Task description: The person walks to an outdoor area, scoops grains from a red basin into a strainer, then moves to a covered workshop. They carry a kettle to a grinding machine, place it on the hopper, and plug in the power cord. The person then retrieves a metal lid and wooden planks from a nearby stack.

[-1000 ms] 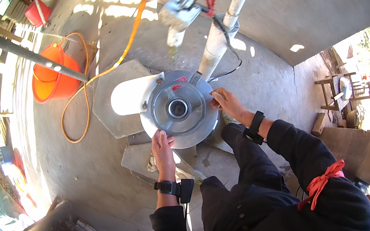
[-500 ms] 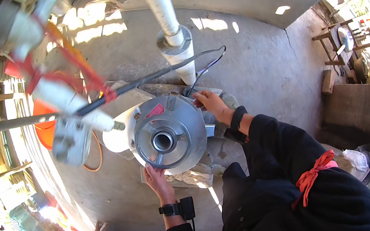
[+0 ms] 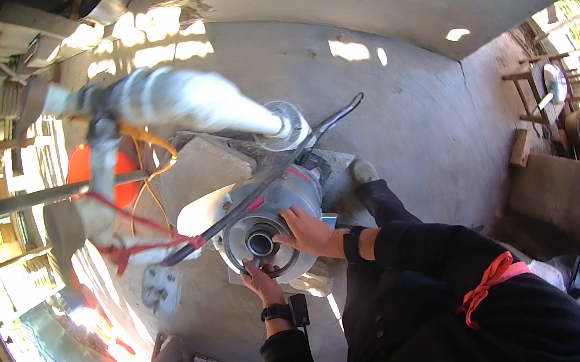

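Since half a second ago, the right hand has moved from the far edge of the grey metal machine to its round face, and the machine has tipped so that the face is turned more toward the person and more of the body's side shows. Overhead, the white pipe now slants across the upper left, blurred.

Near the middle of the view, the machine sits tilted above the concrete floor. Right fingers lie against the face with the thumb parted from them, close to the central metal collar; whether they grip, I cannot tell. Left hand has its fingers curled on the lower rim of the face, grasping it.

On the machine's left side is a white chute. A black cable passes in front of the machine in the view, and a red cord is tied at its lower end. Beyond the chute lie a stone slab and, farther left, an orange bucket.
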`<state>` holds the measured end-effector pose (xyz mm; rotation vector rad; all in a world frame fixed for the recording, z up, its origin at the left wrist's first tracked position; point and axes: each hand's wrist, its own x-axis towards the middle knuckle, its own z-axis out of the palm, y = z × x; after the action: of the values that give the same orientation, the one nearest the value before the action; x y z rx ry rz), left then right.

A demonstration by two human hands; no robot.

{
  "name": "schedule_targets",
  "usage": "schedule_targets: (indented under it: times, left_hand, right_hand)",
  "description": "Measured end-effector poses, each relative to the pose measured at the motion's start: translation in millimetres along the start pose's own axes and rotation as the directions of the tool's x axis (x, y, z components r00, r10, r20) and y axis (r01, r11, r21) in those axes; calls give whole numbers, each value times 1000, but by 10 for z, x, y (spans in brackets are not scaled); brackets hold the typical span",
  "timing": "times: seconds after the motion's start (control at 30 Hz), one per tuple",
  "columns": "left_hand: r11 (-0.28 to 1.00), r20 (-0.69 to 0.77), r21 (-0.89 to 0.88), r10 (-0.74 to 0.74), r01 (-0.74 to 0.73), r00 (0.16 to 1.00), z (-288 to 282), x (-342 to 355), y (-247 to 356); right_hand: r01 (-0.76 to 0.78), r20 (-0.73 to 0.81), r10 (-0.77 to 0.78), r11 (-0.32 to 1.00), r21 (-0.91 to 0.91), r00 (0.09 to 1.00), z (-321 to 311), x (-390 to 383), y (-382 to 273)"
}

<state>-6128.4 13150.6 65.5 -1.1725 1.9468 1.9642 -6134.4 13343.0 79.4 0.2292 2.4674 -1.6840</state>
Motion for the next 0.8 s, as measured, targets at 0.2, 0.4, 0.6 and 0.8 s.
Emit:
schedule_targets:
  times: [0.2,0.4,0.6,0.8]
  left_hand:
    - [986,32,-164,-16,21,999,-53,5,-6]
    - [928,17,-369,-55,57,998,-107,99,-135]
    - [828,-11,-557,-81,61,997,-124,60,-157]
    - [621,44,-774,-147,127,988,-136,8,-177]
  right_hand:
    - [-4,33,6,997,-71,999,339,397,124]
    - [-15,-38,9,984,-179,999,539,444,231]
    - [-220,68,223,975,-38,973,543,472,126]
    - [-419,175,387,880,223,905,663,545,-278]
